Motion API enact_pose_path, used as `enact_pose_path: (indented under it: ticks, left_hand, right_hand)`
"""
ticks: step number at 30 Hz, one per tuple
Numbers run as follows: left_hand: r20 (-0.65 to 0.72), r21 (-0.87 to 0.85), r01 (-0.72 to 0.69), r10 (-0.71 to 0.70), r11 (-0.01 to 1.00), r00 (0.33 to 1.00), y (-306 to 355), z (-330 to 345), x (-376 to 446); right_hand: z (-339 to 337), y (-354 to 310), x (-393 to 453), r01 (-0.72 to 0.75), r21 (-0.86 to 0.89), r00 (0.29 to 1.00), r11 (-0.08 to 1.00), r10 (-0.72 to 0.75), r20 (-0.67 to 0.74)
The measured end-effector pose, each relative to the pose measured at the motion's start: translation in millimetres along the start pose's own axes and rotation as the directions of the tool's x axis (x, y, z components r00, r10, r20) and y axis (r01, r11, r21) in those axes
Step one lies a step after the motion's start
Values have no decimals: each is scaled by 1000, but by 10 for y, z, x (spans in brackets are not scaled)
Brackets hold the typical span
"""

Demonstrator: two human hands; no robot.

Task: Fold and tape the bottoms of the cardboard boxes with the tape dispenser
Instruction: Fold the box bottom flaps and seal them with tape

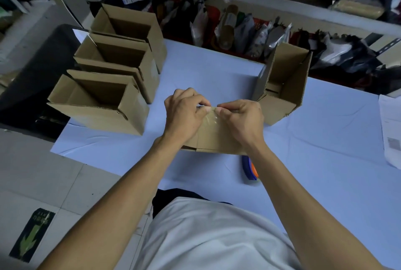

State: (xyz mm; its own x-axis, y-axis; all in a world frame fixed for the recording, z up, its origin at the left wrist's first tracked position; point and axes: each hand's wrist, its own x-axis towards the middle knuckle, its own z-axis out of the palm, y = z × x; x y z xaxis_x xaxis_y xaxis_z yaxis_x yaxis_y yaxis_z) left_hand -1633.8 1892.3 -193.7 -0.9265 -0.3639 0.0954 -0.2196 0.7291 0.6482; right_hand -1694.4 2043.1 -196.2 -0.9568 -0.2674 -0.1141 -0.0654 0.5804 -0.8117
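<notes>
I have the box (213,137) bottom-up at mid tabletop (325,131), left hand (184,113) and right hand (240,117) pinching the tape end (211,115) down over its far edge. Uneven pressing could wrinkle it. The tape dispenser (250,167) lies just beside; finished boxes (112,78) stand clear left.

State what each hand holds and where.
Both the left hand and right hand pinch the clear tape strip at the far edge of the brown cardboard box.

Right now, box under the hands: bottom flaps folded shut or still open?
Folded shut. The box shows a flat closed face, with clear tape on it under the left hand and right hand.
</notes>
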Motion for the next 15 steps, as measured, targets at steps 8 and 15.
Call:
enact_pose_path:
  ticks: [8,15]
  left_hand:
    - [100,-93,66,-57,993,993,12,-39,161]
    - [122,-19,73,-70,997,990,29,-48,150]
  right_hand:
    - [-31,10,3,92,-11,996,996,-92,3]
    - [-135,119,89,59,-13,993,998,-58,100]
